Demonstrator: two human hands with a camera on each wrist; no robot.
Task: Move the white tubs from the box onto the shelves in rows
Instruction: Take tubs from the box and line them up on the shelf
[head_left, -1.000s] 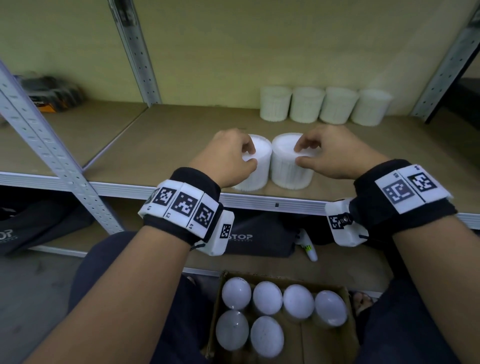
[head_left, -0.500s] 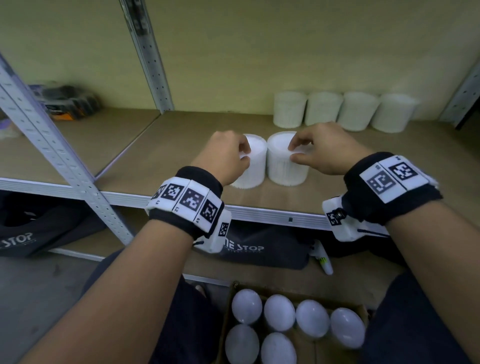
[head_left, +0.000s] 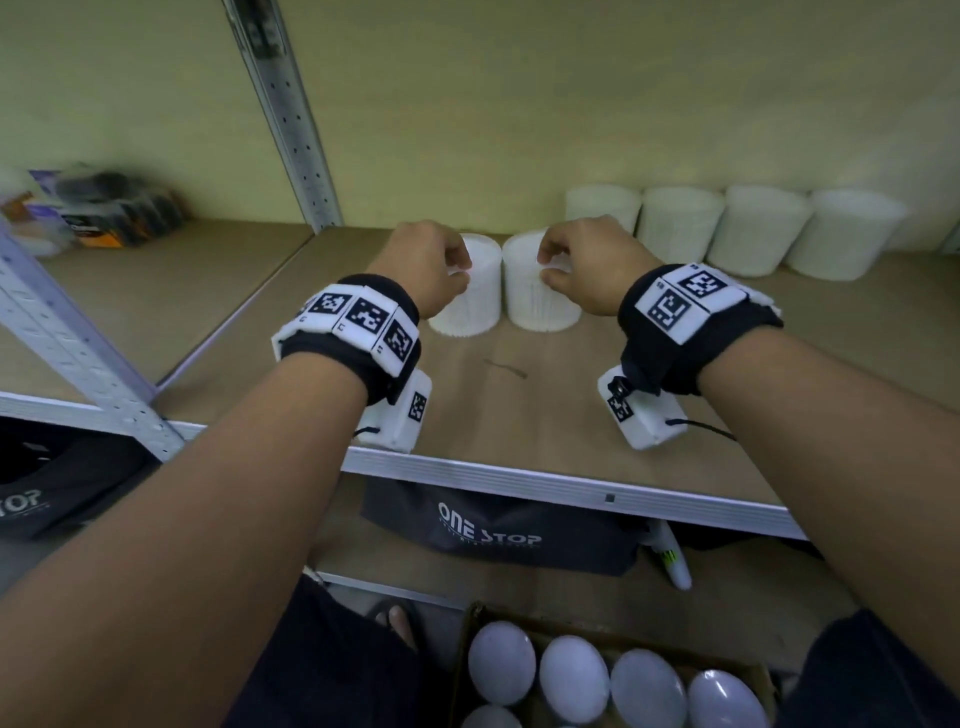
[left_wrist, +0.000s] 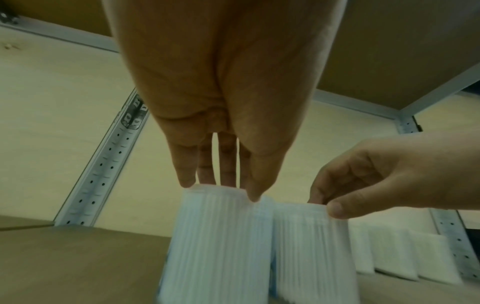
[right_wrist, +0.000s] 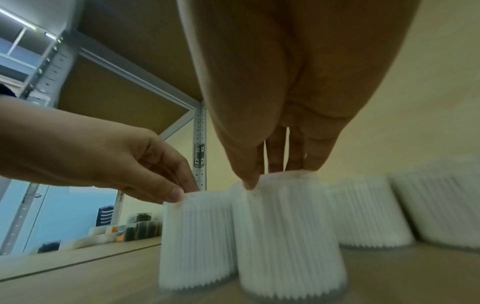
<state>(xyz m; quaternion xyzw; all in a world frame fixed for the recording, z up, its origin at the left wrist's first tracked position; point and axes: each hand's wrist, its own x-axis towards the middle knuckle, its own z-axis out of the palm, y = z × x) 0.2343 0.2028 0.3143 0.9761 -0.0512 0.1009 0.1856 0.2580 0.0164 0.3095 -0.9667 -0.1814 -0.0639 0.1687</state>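
Observation:
Two ribbed white tubs stand side by side on the wooden shelf (head_left: 519, 415). My left hand (head_left: 431, 267) grips the top rim of the left tub (head_left: 467, 306), fingers and thumb curled round it (left_wrist: 218, 236). My right hand (head_left: 587, 260) grips the top of the right tub (head_left: 540, 301) the same way (right_wrist: 288, 236). Both tubs sit on the shelf board, past its middle. Several more white tubs (head_left: 727, 228) form a row along the back wall. The cardboard box (head_left: 613, 670) below holds several tubs with round white lids.
A perforated metal upright (head_left: 285, 114) stands at the back left, another upright (head_left: 78, 353) near the front left. Dark packets (head_left: 104, 208) lie on the neighbouring shelf. A dark "ONE STOP" bag (head_left: 493, 530) lies under the shelf. Bare board lies left of the tubs.
Both hands have slid the two tubs from near the shelf's front edge deeper toward the back row. The head view has shifted closer and lower.

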